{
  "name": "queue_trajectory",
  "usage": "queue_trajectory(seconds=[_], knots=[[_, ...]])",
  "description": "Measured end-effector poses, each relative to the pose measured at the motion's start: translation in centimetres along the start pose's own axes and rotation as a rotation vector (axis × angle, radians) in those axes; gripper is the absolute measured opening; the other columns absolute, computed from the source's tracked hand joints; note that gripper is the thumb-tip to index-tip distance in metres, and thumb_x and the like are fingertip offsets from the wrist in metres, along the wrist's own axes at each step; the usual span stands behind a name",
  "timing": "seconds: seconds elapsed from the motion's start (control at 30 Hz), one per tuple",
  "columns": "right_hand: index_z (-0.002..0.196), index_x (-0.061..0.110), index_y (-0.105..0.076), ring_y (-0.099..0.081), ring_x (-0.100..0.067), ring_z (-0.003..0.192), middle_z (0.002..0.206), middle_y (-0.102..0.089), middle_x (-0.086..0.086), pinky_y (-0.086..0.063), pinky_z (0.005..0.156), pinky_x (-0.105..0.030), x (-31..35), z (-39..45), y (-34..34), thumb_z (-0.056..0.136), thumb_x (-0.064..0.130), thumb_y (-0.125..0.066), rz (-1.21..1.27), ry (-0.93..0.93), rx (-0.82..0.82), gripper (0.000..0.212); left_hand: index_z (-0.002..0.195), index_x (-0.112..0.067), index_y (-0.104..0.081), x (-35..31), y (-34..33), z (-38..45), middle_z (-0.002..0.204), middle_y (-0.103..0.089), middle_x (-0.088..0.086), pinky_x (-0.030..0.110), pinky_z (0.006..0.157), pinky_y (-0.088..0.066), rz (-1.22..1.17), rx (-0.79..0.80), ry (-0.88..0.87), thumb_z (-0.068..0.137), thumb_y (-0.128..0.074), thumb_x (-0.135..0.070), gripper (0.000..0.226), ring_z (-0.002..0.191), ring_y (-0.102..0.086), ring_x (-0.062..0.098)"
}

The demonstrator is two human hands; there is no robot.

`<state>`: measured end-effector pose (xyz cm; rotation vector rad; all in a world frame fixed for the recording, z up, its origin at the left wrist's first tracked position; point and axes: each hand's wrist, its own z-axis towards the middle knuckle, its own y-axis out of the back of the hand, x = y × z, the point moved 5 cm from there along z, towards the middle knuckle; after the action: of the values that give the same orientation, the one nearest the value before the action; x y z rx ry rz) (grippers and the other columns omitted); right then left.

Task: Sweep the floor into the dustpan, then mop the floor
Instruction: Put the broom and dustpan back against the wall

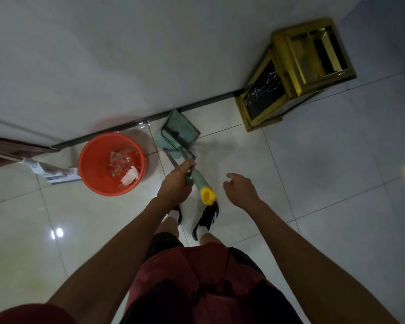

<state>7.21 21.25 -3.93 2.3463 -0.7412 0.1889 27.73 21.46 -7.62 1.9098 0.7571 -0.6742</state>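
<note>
Left hand fingers around broom handle, dustpan beyond.

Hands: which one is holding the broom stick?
The left hand. Its fingers wrap around the handles of the broom and dustpan. The right hand hangs open beside them, holding nothing.

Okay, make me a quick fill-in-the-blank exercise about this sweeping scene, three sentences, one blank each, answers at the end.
1. The bucket holding trash is coloured ____.
2. The handles of broom and dustpan are gripped by the ____ hand.
3. The right hand holds ____.

Missing words: red; left; nothing
</note>
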Motion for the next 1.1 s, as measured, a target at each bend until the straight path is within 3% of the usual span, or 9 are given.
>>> queue_trajectory(seconds=[0.2,0.27,0.4,0.53,0.6,0.7,0.87,1.1], knots=[[0.142,0.011,-0.053,-0.053,-0.028,0.129,0.142,-0.056,-0.013,-0.042,0.109,-0.035,2.1,1.2,1.5,0.100,0.020,-0.048,-0.041,0.085,-0.026,0.044,0.135,-0.027,-0.052,0.4,1.8,0.1,0.114,-0.066,0.011,0.046,0.083,-0.056,-0.181,-0.120,0.092,0.090,-0.067,-0.015,0.050,0.097,-0.064,0.031],[0.142,0.011,-0.054,-0.055,-0.030,0.127,0.140,-0.057,-0.014,-0.043,0.108,-0.037,3.2,1.7,1.9,0.100,0.019,-0.047,-0.064,0.115,-0.031,0.043,0.137,-0.028,-0.051,0.7,1.9,-0.2,0.117,-0.065,0.007,0.037,0.082,-0.055,-0.236,-0.159,0.150,0.093,-0.065,-0.022,0.047,0.099,-0.063,0.024],[0.144,0.013,-0.051,-0.054,-0.031,0.127,0.140,-0.057,-0.014,-0.044,0.108,-0.040,5.5,2.6,2.5,0.101,0.022,-0.044,-0.116,0.154,-0.025,0.045,0.126,-0.018,-0.062,1.5,2.9,0.2,0.102,-0.066,-0.003,0.015,0.063,-0.040,-0.246,-0.240,0.306,0.097,-0.062,-0.035,0.033,0.088,-0.060,0.013],[0.136,0.012,-0.059,-0.058,-0.034,0.119,0.132,-0.062,-0.016,-0.049,0.102,-0.043,7.9,3.0,2.8,0.100,0.020,-0.044,-0.173,0.216,-0.068,0.039,0.116,-0.014,-0.061,1.5,4.6,0.5,0.109,-0.070,0.001,0.033,0.081,-0.053,-0.422,-0.319,0.284,0.095,-0.066,-0.021,0.023,0.096,-0.065,0.016],[0.127,0.009,-0.063,-0.060,-0.035,0.114,0.127,-0.064,-0.018,-0.050,0.099,-0.046,9.0,3.2,2.6,0.100,0.019,-0.044,-0.207,0.243,-0.067,0.034,0.116,-0.015,-0.059,1.9,5.0,0.5,0.105,-0.067,-0.003,0.033,0.081,-0.052,-0.438,-0.333,0.301,0.095,-0.066,-0.021,0.023,0.099,-0.065,0.018],[0.133,0.012,-0.060,-0.058,-0.034,0.119,0.132,-0.062,-0.015,-0.048,0.102,-0.045,10.2,3.4,2.1,0.101,0.020,-0.044,-0.269,0.270,-0.051,0.037,0.122,-0.015,-0.057,2.3,5.4,0.5,0.102,-0.065,-0.009,0.032,0.079,-0.053,-0.422,-0.338,0.294,0.095,-0.065,-0.022,0.029,0.098,-0.065,0.017],[0.133,0.012,-0.059,-0.058,-0.033,0.119,0.131,-0.062,-0.015,-0.049,0.101,-0.045,12.2,3.7,1.2,0.100,0.021,-0.045,-0.321,0.282,-0.027,0.037,0.120,-0.015,-0.055,2.1,6.7,1.4,0.109,-0.070,0.005,0.041,0.079,-0.060,-0.354,-0.354,0.265,0.096,-0.065,-0.023,0.028,0.094,-0.069,0.022],[0.123,0.008,-0.064,-0.063,-0.034,0.108,0.119,-0.067,-0.018,-0.052,0.095,-0.047,14.3,4.2,0.5,0.099,0.020,-0.046,-0.287,0.287,-0.035,0.032,0.131,-0.008,-0.052,3.0,10.2,3.5,0.119,-0.067,0.010,0.040,0.086,-0.058,-0.361,-0.379,0.299,0.097,-0.063,-0.017,0.037,0.099,-0.067,0.024]])
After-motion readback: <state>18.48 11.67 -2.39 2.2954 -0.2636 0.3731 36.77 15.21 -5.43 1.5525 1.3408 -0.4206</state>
